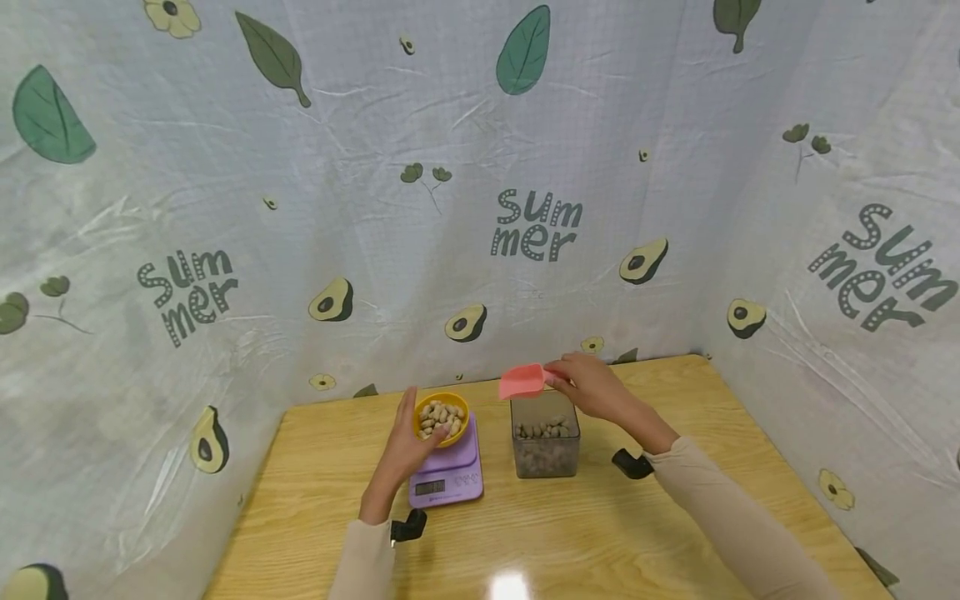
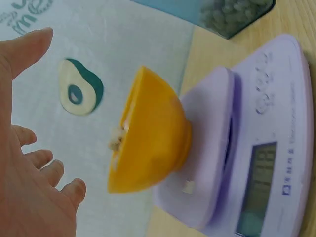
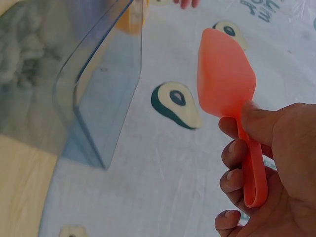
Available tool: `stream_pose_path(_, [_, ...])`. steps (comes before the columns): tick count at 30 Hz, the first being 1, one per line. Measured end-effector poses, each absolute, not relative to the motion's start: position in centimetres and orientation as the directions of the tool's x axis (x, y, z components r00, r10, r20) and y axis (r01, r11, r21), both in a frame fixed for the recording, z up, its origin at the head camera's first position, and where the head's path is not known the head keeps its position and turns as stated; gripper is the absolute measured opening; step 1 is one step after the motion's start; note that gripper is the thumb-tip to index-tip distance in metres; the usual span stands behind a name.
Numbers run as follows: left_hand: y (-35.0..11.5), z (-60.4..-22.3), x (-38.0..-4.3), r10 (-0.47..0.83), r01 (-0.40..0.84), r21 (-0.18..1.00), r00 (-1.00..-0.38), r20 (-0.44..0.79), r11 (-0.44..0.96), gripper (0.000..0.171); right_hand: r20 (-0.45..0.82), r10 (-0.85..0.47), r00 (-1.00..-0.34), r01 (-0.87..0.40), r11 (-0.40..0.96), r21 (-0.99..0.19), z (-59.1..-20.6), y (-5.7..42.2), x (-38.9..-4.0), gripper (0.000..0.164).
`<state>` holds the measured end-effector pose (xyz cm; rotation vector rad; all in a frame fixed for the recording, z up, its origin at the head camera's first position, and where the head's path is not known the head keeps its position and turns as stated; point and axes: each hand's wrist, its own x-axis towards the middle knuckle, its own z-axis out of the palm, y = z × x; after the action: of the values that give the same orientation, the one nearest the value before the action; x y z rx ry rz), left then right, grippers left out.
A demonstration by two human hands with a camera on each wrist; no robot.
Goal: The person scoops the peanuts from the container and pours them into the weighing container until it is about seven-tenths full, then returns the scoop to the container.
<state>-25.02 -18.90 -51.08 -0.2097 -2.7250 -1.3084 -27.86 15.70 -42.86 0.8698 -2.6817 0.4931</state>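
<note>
My right hand (image 1: 592, 385) grips the handle of a red plastic scoop (image 1: 522, 381), held above a clear bin (image 1: 546, 458) with peanuts (image 1: 551, 429) low inside. In the right wrist view the fingers curl round the scoop's handle (image 3: 253, 173). A yellow bowl (image 2: 153, 138) full of peanuts (image 1: 442, 418) sits on a purple kitchen scale (image 1: 465, 486). My left hand (image 1: 405, 446) is beside the bowl, its fingers spread; the left wrist view shows a gap between hand (image 2: 34, 182) and bowl. Digits on the scale's display (image 2: 256, 187) are too blurred to read surely.
The wooden table (image 1: 322, 467) carries the scale on the left and the bin to its right. A pale sheet (image 1: 390, 250) printed with avocados and leaves hangs behind and along the sides. A black wrist mount (image 1: 632, 463) sticks out from the right sleeve, another (image 1: 408, 526) from the left.
</note>
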Motion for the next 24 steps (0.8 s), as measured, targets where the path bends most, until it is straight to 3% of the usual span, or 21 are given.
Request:
stream_pose_path(11, [-17.6,-48.7,-23.8,0.147,0.251,0.768,-0.968,0.204,0.589,0.099,0.296,-0.475,-0.828,-0.551,0.785,-0.283,-43.8,18.8,-26.7,0.026])
stream_pose_path(17, [-16.8,-49.0,-23.8,0.196,0.303,0.713,-0.953,0.231,0.632,0.096,0.332,-0.514,-0.791,-0.588,0.789,-0.178,-45.2,18.3,-27.3,0.023])
stream_pose_path(24, [-15.5,-49.5,-23.7,0.256,0.324,0.612,-0.946,0.199,0.721,0.085,0.294,-0.513,-0.806,-0.569,0.809,-0.148,-47.0,17.5,-27.5,0.017])
